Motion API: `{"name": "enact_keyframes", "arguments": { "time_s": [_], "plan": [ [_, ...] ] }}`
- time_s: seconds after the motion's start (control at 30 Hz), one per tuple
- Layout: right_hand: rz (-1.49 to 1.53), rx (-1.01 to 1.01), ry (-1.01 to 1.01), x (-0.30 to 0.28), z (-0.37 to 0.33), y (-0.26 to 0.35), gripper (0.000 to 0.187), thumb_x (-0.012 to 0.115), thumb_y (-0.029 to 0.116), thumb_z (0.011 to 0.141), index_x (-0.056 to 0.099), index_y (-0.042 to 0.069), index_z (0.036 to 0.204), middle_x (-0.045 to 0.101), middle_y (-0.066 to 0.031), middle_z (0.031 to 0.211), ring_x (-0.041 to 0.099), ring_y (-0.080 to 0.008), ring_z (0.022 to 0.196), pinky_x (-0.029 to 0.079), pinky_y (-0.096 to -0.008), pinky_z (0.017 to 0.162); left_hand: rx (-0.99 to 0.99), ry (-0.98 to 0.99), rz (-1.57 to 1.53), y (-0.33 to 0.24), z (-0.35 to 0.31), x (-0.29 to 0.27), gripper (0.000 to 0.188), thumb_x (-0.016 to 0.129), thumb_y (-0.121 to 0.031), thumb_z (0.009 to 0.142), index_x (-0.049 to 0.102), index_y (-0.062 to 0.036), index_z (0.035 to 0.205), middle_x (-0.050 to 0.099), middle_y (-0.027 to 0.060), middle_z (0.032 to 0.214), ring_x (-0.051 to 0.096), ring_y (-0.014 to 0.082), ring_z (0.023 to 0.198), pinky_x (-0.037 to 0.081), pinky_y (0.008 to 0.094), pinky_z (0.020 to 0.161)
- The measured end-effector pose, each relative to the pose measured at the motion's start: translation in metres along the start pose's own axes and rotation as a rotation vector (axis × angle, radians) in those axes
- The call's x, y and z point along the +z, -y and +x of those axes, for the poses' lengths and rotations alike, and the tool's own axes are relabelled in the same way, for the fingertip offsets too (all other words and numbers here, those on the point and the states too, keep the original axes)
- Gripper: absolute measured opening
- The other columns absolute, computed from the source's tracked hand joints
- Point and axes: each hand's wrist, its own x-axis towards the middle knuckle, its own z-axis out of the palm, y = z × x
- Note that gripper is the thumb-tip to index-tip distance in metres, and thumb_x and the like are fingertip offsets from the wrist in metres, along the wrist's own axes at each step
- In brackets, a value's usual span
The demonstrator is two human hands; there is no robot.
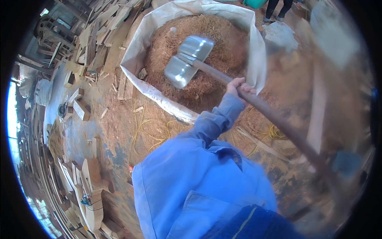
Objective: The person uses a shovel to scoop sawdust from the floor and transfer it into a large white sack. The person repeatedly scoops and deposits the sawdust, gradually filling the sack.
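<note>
A left grip (240, 87) holding a shovel (262, 106) across a white bag (258, 51)

The left grip is wrapping snugly around the brown handle (292, 134). Above and to the left, the metal blade (182, 71) is sitting within the bag's opening, over reddish-brown shavings (227, 42). The handle is running toward the lower right, where the view is blurring, so I cannot tell how the right grip is standing. Nearby, a yellow cord (275, 132) is lying on the floor (119, 137); farther out, boards (106, 15) are lying heaped.

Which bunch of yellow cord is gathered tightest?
The bundle pictured just below the shovel handle, right of the blue sleeve; the loops left of it sprawl loosely.
</note>
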Motion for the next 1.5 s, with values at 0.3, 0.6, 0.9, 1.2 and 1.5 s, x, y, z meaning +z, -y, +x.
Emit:
{"name": "enact_keyframes", "arguments": {
  "time_s": [0.3,0.6,0.9,1.2,1.5],
  "plan": [
    [0.368,0.096,0.013,0.032,0.022,0.189,0.034,0.059,0.001,0.059,0.054,0.004,0.093,0.053,-0.0145,0.082,0.053,-0.0366,0.081,0.043,-0.0436,0.069,0.15,-0.099,0.154,-0.186,0.052,0.003,0.027,0.052,-0.012,0.077,0.036,-0.0139,0.055,0.033,-0.0047,0.043,0.037,0.0097,0.04,0.035,0.0287,0.049],
    [0.5,0.184,0.382,0.057,-0.041,0.114,0.026,0.062,0.002,0.056,0.055,0.001,0.081,0.054,-0.0179,0.074,0.052,-0.0394,0.073,0.04,-0.0455,0.064,0.01,-0.299,0.477,-0.07,0.055,0.003,0.021,0.049,-0.008,0.073,0.037,-0.0108,0.057,0.036,0.0018,0.047,0.04,0.0178,0.042,0.043,0.0428,0.053],
    [0.478,0.216,0.155,0.021,-0.059,0.295,0.016,0.063,0.006,0.052,0.053,0.005,0.064,0.05,-0.0123,0.058,0.05,-0.0344,0.055,0.04,-0.0429,0.052,-0.17,-0.072,0.465,-0.19,0.161,0.002,0.028,0.054,-0.01,0.073,0.035,-0.0117,0.053,0.04,0.0019,0.046,0.041,0.0186,0.043,0.041,0.0341,0.048],
    [0.734,0.326,0.349,0.003,-0.02,0.438,0.027,0.062,0.012,0.052,0.055,0.006,0.077,0.049,-0.0136,0.057,0.05,-0.0337,0.053,0.038,-0.0446,0.05,0.109,-0.237,0.826,-0.314,0.249,0.049,0.017,0.055,-0.014,0.076,0.043,-0.0067,0.068,0.041,0.0051,0.048,0.049,0.0231,0.043,0.048,0.0405,0.047],
    [0.714,0.481,0.897,0.047,-0.204,0.347,0.018,0.063,0.009,0.054,0.054,0.008,0.069,0.057,-0.0162,0.066,0.055,-0.0387,0.073,0.042,-0.0464,0.066,-0.095,-0.552,0.879,-0.148,0.121,-0.081,0.02,0.054,-0.01,0.073,0.038,-0.0111,0.061,0.036,0.002,0.049,0.041,0.0185,0.043,0.043,0.0392,0.049]
  ]
}}
